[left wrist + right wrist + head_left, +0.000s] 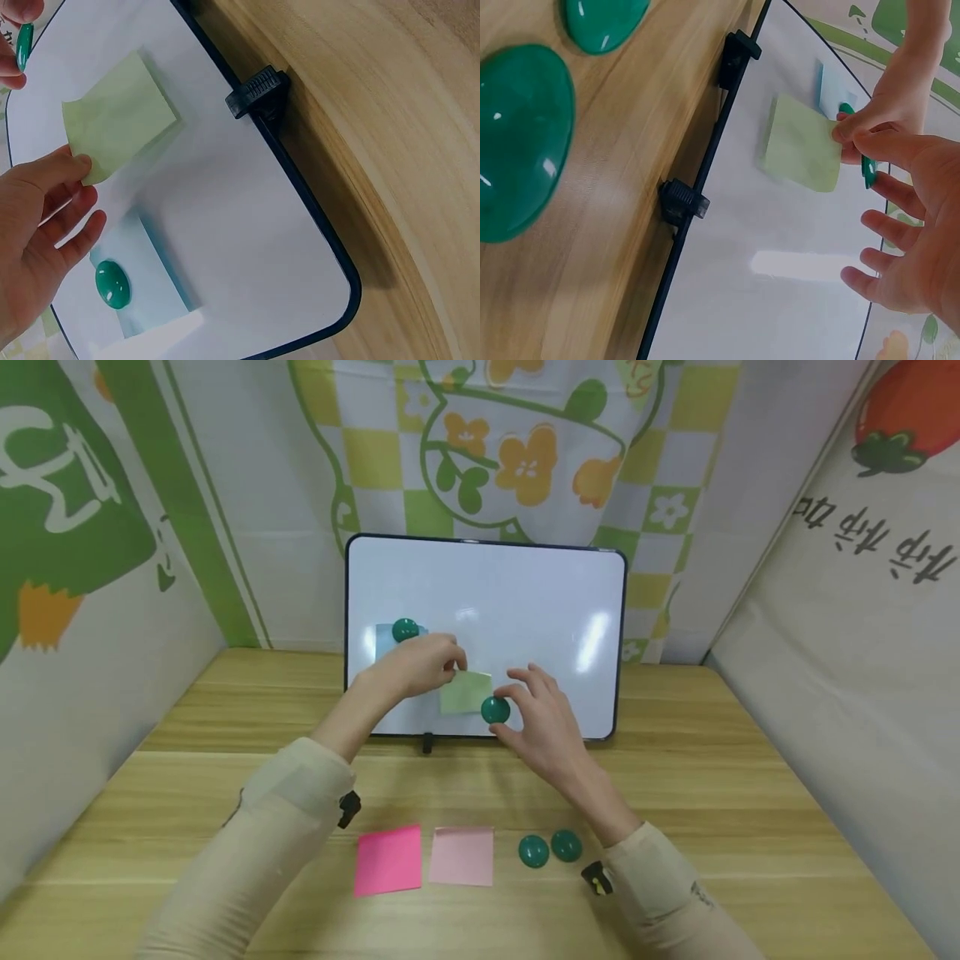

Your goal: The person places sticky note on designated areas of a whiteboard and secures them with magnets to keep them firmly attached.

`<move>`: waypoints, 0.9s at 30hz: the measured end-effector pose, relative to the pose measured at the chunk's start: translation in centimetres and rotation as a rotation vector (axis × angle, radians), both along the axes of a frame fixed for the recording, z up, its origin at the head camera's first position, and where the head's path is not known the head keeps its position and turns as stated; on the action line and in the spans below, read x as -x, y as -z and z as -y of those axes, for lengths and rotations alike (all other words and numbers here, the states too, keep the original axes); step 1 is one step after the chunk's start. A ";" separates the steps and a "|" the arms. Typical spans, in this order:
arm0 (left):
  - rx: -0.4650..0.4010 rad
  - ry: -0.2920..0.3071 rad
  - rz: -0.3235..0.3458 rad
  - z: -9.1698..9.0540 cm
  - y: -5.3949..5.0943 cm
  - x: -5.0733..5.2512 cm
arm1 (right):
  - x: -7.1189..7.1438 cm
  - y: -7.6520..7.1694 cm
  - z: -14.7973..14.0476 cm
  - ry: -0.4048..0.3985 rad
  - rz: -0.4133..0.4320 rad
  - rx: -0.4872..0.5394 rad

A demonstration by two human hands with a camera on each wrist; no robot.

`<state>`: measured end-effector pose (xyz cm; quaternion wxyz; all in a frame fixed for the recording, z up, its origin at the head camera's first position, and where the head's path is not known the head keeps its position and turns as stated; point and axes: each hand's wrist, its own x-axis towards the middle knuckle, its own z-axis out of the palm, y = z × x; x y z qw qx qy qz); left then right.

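Note:
My left hand (422,664) pinches a corner of a pale green sticky note (120,120) between thumb and finger, in front of the whiteboard (525,585). Just to its right, my right hand (547,727) pinches a round green magnet (496,710) by its edges, the other fingers spread. In the right wrist view that magnet shows edge-on beside the left fingertips. A blue sticky note (150,277) lies against the board at the left, under another green magnet (112,284); my left forearm hides part of it in the head view.
A bright pink sticky note (388,861) and a light pink one (462,857) lie on the wooden table (675,793). Two green magnets, a left one (533,852) and a right one (566,845), lie beside them. Black clips (681,202) hold the board's lower edge.

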<state>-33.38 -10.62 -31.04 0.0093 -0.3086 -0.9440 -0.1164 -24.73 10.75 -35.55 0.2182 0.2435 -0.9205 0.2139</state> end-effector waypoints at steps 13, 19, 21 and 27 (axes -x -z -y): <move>-0.107 -0.006 -0.152 -0.6 -0.5 1.2 | 0.1 0.1 0.2 0.017 0.031 0.007; -0.127 -0.027 -0.163 -0.4 -0.8 1.9 | 0.1 0.3 0.5 0.020 0.061 -0.006; -0.123 -0.041 -0.156 -0.4 -0.9 2.1 | 0.2 0.3 0.6 0.022 0.062 -0.007; -0.108 -0.062 -0.161 -0.3 -1.0 2.6 | 0.7 -0.1 1.1 0.019 0.034 -0.008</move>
